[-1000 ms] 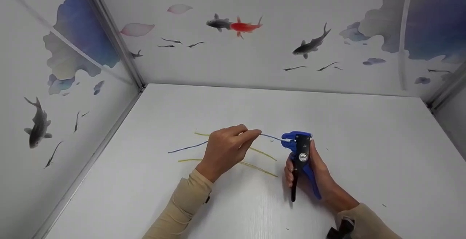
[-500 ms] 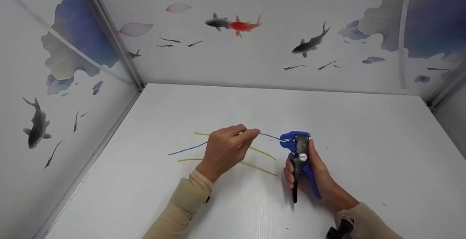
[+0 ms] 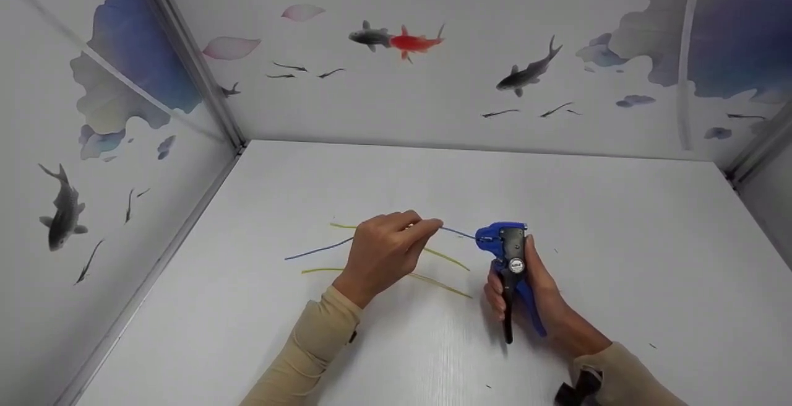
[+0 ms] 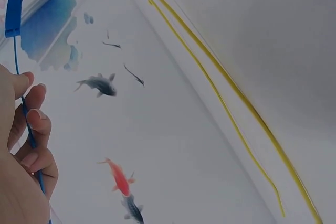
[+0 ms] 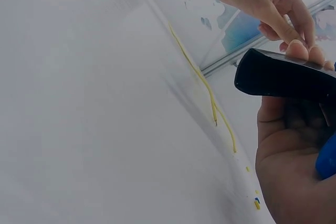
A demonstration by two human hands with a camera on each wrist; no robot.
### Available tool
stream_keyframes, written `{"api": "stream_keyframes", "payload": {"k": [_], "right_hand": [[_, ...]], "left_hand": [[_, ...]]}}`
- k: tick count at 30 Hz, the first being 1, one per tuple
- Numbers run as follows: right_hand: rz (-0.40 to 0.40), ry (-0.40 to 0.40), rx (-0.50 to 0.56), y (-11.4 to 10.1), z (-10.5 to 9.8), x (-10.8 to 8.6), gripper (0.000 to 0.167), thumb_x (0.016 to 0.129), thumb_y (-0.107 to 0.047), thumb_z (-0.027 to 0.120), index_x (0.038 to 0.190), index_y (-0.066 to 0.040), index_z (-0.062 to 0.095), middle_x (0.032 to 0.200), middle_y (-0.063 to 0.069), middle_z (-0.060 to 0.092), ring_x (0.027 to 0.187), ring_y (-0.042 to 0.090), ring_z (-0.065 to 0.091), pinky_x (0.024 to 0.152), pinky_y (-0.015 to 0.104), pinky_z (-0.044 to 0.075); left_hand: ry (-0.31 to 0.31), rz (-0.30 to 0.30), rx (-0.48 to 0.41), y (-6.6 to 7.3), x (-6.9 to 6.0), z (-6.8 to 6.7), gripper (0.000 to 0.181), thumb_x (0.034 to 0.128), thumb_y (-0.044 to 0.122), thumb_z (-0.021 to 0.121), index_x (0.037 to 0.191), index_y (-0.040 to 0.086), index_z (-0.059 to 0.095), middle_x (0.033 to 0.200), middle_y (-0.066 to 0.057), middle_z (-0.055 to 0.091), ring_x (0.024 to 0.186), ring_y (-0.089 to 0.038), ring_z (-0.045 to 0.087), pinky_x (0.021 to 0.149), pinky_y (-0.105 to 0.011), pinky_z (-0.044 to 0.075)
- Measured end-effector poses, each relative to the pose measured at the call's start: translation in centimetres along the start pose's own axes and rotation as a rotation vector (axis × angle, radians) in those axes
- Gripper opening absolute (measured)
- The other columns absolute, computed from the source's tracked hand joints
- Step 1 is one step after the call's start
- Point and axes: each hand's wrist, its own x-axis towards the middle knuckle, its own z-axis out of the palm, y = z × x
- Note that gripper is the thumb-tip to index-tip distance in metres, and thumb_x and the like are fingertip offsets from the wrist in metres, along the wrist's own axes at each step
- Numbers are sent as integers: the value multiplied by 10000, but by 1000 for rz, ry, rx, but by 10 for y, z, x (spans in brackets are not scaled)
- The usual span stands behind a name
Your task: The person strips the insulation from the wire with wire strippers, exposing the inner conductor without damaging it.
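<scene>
My left hand [image 3: 387, 257] pinches a blue wire [image 3: 456, 232] between thumb and fingertips. The wire's other end [image 3: 318, 249] sticks out to the left behind the hand, and in the left wrist view the blue wire [image 4: 16, 56] runs along the curled fingers. My right hand [image 3: 550, 294] grips a blue-and-black wire stripper [image 3: 513, 248], held upright with its head facing left. The stripper's jaws are closed on the wire's right end. Its black handle [image 5: 283, 74] fills part of the right wrist view, with the fingers wrapped over it.
Two yellow wires [image 3: 447, 259] lie on the white table [image 3: 396, 362] beneath the left hand, partly hidden by it. Small yellow and blue scraps [image 5: 257, 203] are scattered on the tabletop. Walls with painted fish [image 3: 526, 77] enclose the table at the back and sides.
The stripper's jaws, apart half a second ago, have come together on the wire's end. Its black handle has swung right, closer to the blue one. The left hand stays in place.
</scene>
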Motion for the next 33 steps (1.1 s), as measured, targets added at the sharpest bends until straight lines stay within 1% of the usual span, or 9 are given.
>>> {"api": "stream_keyframes", "payload": {"k": [5,11,13,20,23,27,30,33], "right_hand": [[35,-6,-4,1,-1,1,888,1068,-672,-87,947,-137,611,778,-74,672,694,83,666,662,265,583],[34,-6,-23,4,-2,0,876,1073,-676,-73,923,-130,595,764,-80,669,684,83,652,656,252,576],[41,-3,-25,5,-2,1,879,1071,-683,-70,914,-128,593,762,-81,670,681,83,651,655,256,578],[77,56,-34,6,-1,1,898,1076,-695,-52,864,-114,599,739,-54,677,659,112,666,643,281,591],[102,57,-14,4,0,0,920,1062,-713,-56,863,-118,617,746,-42,689,671,127,692,669,316,615],[106,45,-5,2,3,-1,927,1060,-718,-57,876,-115,623,754,-38,694,664,136,705,655,316,616],[95,36,-29,1,4,-1,912,1062,-705,-72,882,-114,598,755,-53,681,654,126,696,637,296,596],[82,49,-79,1,5,-2,898,1060,-700,-81,887,-121,583,751,-66,673,646,124,695,635,308,597]], "left_hand": [[-1,-5,3,-1,-1,-1,136,1066,215,711,1112,240,836,846,42,757,640,-119,682,564,-244,535],[0,-8,12,-1,-2,0,131,1061,223,721,1114,239,839,867,40,773,667,-121,695,567,-245,520],[2,-9,16,-1,-2,0,129,1060,226,722,1113,239,839,869,40,777,671,-122,697,564,-243,512],[1,-12,22,0,-2,0,130,1063,233,719,1114,248,838,879,47,782,688,-121,705,565,-247,496],[-5,-14,22,-1,-2,1,135,1068,242,712,1119,248,836,883,47,783,695,-121,707,572,-249,502],[-10,-17,18,-1,-2,1,141,1072,246,706,1128,246,836,889,46,786,705,-121,711,578,-251,505],[-2,-15,18,0,0,0,134,1067,238,713,1118,248,836,887,50,784,700,-120,706,568,-253,489],[10,-9,21,1,1,-1,125,1061,230,719,1104,250,835,879,57,780,692,-118,700,561,-252,476]]}}
